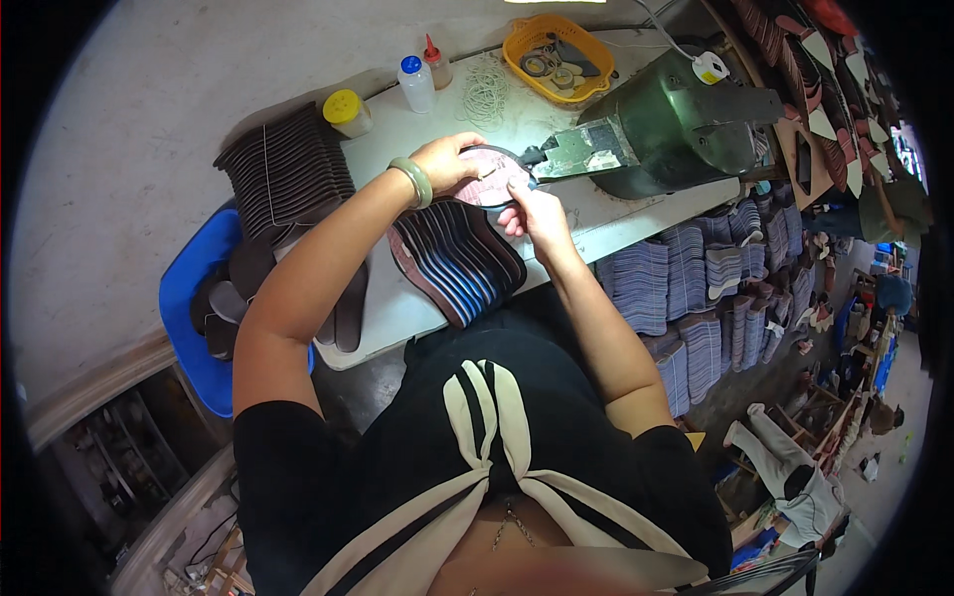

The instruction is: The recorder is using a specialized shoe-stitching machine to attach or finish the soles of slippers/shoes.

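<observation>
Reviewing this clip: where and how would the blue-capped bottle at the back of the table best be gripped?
Around the body of the blue-capped bottle, probably from the near side. It stands upright, with the yellow-lidded jar to its left and the red-tipped bottle close on its right. The side facing the left hand looks open, and the cap is narrower than the body.

1. This is a shoe-making workshop, with a green stitching machine point(666, 124) standing on a worn white workbench point(596, 214).
2. Fanned stacks of cut shoe pieces point(457, 258) lie on the bench, and piles of striped fabric parts point(696, 288) beside it.
3. A yellow basket point(556, 55) holds tape rolls, near glue bottles point(417, 81).
</observation>
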`<move>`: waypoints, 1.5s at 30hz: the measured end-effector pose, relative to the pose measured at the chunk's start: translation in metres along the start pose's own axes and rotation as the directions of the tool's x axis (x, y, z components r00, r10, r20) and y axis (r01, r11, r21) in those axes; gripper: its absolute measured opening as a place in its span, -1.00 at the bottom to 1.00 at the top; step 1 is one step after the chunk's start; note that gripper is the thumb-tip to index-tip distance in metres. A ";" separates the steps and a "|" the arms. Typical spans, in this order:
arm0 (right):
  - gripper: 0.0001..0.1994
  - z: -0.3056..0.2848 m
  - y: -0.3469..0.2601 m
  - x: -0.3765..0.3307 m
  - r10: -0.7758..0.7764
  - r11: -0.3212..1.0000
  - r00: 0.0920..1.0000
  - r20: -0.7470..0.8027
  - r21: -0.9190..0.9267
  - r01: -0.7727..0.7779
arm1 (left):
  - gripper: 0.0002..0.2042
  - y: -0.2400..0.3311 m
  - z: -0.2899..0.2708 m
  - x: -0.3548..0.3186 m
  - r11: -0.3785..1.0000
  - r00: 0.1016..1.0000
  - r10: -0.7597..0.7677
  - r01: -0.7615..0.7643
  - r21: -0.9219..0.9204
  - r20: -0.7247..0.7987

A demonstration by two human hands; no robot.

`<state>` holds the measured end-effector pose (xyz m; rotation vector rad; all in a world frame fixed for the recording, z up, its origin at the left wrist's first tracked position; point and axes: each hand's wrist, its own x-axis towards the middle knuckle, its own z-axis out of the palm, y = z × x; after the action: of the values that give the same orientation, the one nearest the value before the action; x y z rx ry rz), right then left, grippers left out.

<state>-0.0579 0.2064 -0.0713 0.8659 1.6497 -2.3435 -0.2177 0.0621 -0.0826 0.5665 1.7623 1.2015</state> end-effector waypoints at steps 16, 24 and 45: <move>-0.70 -0.010 0.004 -0.013 -0.173 0.980 0.985 -0.002 -0.097 0.172 | -0.47 0.019 0.044 -0.043 0.975 0.891 -0.039 0.132 0.176 -0.453; -0.71 -0.011 0.039 -0.028 -0.153 0.987 0.988 0.021 -0.039 0.153 | -0.46 0.023 0.062 -0.045 0.993 0.864 -0.038 0.091 0.081 -0.502; -0.72 -0.042 0.008 -0.052 0.010 0.986 0.953 0.303 0.154 -0.059 | -0.34 0.020 0.060 -0.015 0.970 0.695 -0.013 0.183 0.159 -0.719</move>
<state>0.0036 0.2307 -0.0594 0.5201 1.3291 -2.4634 -0.1605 0.0884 -0.0656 0.0941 2.5805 1.2459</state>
